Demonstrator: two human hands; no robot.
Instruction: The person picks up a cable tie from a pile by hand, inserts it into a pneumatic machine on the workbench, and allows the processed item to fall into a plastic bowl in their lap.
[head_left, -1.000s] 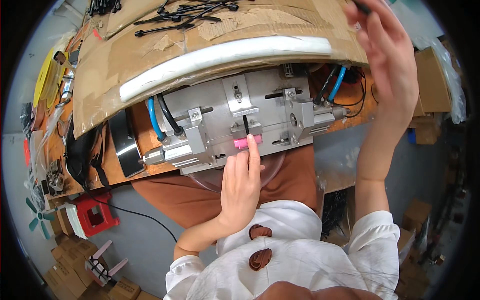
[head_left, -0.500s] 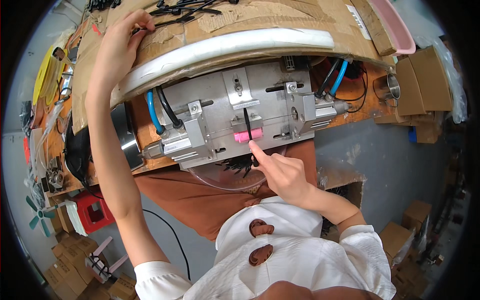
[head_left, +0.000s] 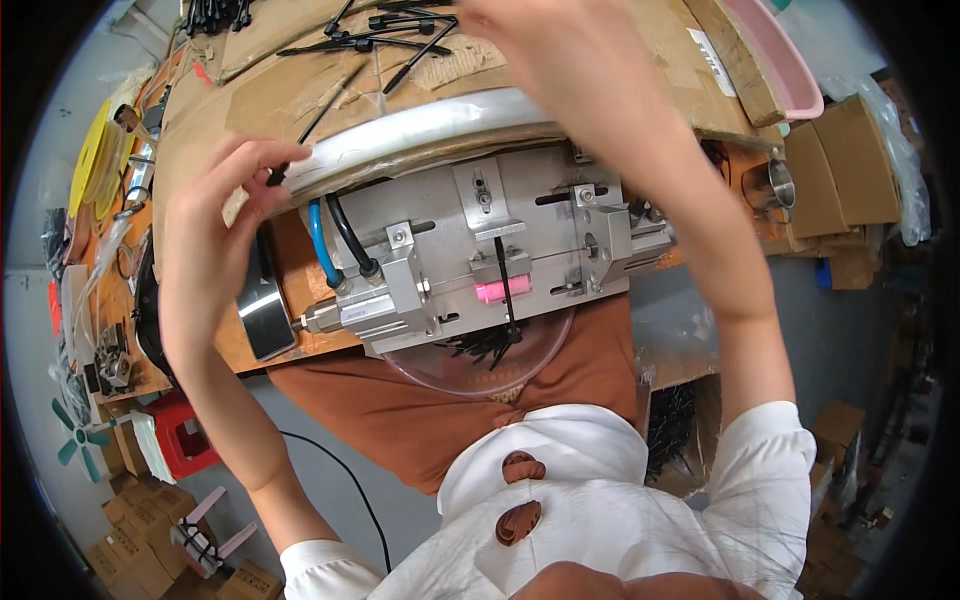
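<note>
My left hand (head_left: 205,225) is at the left end of the white padded strip (head_left: 400,135), its fingers closed on the thick end of a thin black stick (head_left: 330,108) that points up and away. My right hand (head_left: 570,65) is over the far part of the cardboard, blurred, with its fingertips cut off by the top edge. Nearest to it are several loose black sticks (head_left: 405,42). In the middle of the metal fixture (head_left: 555,225), another black stick (head_left: 503,262) lies across a pink block (head_left: 490,291), with no hand on it.
Blue hose (head_left: 323,245) and black hose (head_left: 350,235) run to a cylinder at the fixture's left. Below the fixture, a clear bowl (head_left: 465,385) holds black sticks. A phone (head_left: 265,315) lies at left, a metal cup (head_left: 770,185) at right, a pink tray (head_left: 775,60) far right.
My right hand has left the black stick at the fixture and swung up to the far cardboard. My left hand has come nearer, bringing a black stick from the cardboard.
</note>
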